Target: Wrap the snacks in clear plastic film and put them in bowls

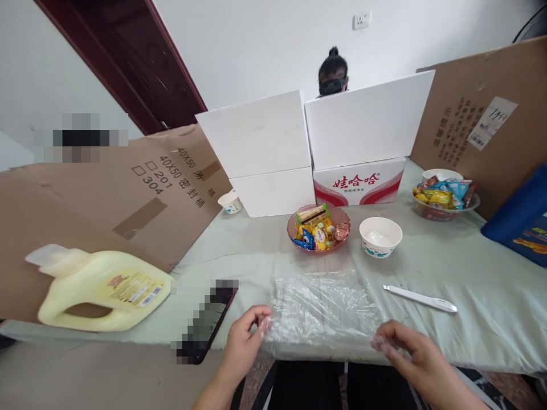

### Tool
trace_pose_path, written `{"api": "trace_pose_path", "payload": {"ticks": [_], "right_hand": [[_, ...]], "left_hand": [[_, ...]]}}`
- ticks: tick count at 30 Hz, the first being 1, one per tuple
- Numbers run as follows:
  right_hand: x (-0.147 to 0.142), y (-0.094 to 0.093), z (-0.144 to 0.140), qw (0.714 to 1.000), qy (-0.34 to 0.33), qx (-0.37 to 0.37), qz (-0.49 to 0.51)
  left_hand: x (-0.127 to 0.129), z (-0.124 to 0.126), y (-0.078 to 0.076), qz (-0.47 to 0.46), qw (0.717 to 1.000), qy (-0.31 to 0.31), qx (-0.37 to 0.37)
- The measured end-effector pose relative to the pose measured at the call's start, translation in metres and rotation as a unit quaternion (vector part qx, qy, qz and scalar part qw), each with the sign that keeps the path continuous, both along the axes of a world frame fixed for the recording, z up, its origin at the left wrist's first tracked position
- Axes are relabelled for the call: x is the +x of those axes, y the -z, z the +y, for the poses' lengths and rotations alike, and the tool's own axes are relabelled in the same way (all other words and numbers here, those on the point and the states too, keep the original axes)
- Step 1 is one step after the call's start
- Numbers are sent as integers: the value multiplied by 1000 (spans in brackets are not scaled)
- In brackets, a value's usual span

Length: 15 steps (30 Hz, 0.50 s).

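A thin, crinkled clear plastic bag (pixel 322 302) lies spread flat at the table's front edge. My left hand (pixel 248 336) is closed at its near left corner, thumb and fingertips pinching the film. At the near right corner, my right hand (pixel 405 347) pinches the plastic in the same way. Just behind the bag stands a pink glass bowl (pixel 294 238) with several wrapped snacks (pixel 318 228) in it. Right of that bowl is a white paper bowl (pixel 380 238) with a blue pattern, nothing visible inside. Slim whitish tongs (pixel 421 299) lie to the right of the bag.
A phone (pixel 213 319) and a pale yellow jug (pixel 102 290) lie on the left. White boards (pixel 265 136) and a printed carton (pixel 359 181) stand across the back, a person (pixel 333 71) beyond. At right are another snack bowl (pixel 444 212) and a blue container (pixel 521 222).
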State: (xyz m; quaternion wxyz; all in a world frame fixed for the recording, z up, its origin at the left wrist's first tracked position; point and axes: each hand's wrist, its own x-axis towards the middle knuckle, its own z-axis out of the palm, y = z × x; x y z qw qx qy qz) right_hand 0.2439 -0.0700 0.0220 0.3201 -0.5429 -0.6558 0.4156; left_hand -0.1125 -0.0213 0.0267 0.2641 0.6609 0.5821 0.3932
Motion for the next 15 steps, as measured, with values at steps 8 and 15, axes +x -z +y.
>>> {"api": "trace_pose_path", "payload": {"ticks": [8,15], "right_hand": [[-27,27,68,969,244,26,-34],[-33,34,77,928,211,47,-302]], "left_hand": [[33,48,26,121,981,-150,-22],[36,48,43,169,971,-172,-2]]}}
